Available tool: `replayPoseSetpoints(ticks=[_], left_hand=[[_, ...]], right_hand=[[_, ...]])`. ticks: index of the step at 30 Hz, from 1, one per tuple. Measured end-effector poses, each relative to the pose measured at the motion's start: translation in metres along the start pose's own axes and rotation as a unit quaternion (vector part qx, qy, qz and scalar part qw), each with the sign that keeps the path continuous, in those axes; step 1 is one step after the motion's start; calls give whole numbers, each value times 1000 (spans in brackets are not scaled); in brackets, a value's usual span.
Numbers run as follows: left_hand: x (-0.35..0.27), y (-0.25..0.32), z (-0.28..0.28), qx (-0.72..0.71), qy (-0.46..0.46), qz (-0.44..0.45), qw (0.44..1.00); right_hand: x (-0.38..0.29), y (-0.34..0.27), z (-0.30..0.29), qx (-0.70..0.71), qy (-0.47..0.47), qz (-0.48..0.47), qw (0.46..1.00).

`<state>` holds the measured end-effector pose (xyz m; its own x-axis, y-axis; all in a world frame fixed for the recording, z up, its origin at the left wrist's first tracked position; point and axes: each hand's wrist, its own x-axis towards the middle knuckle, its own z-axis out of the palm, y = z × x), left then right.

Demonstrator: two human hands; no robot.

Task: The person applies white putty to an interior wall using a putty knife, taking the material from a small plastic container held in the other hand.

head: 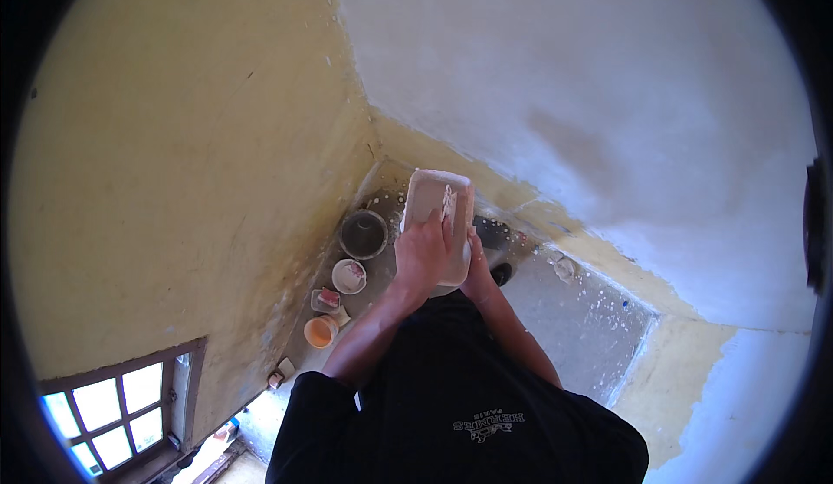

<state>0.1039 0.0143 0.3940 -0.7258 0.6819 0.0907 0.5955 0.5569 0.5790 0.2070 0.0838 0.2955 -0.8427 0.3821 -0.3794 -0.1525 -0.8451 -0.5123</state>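
Note:
A shallow, pinkish rectangular tray [423, 188] coated with pale paste is held out in front of my black shirt. Over its inside lies my left hand [423, 250], fingers closed on a narrow, paste-covered tool [448, 201], probably a putty knife; its handle is hidden by the hand. My right hand [477, 259] grips the tray's right side near its lower end, with part of the fingers hidden behind it.
Along the yellow wall [195, 159] stand a dark bucket [363, 235], a white tub [349, 276], a clear container [325, 300] and an orange-lined bucket [321, 332]. A partly whitened wall [586, 94] rises at right. Paste spots mark the floor [559, 315]. A window [120, 406] is lower left.

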Motion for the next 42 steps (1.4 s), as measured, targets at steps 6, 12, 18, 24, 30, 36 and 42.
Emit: replayPoseSetpoints(ticks=[6, 12, 18, 24, 30, 36, 42], left_hand=[[6, -6, -10, 61, -2, -17, 998], [13, -5, -16, 33, 0, 13, 999], [15, -3, -1, 37, -4, -2, 999], [16, 6, -9, 49, -24, -73, 996], [12, -6, -25, 88, 20, -7, 996], [12, -3, -25, 96, -12, -48, 994], [-1, -8, -13, 77, -24, 15, 997]], right_hand=[[1, -1, -5, -2, 19, 19, 1000], [4, 5, -16, -28, 18, 3, 999], [1, 0, -2, -11, 21, 7, 1000], [-1, 2, -12, 4, 31, 21, 999], [-3, -2, -8, -22, 33, -1, 999], [8, 15, -35, -117, 40, -71, 990], [-3, -2, -3, 18, 30, 3, 999]])
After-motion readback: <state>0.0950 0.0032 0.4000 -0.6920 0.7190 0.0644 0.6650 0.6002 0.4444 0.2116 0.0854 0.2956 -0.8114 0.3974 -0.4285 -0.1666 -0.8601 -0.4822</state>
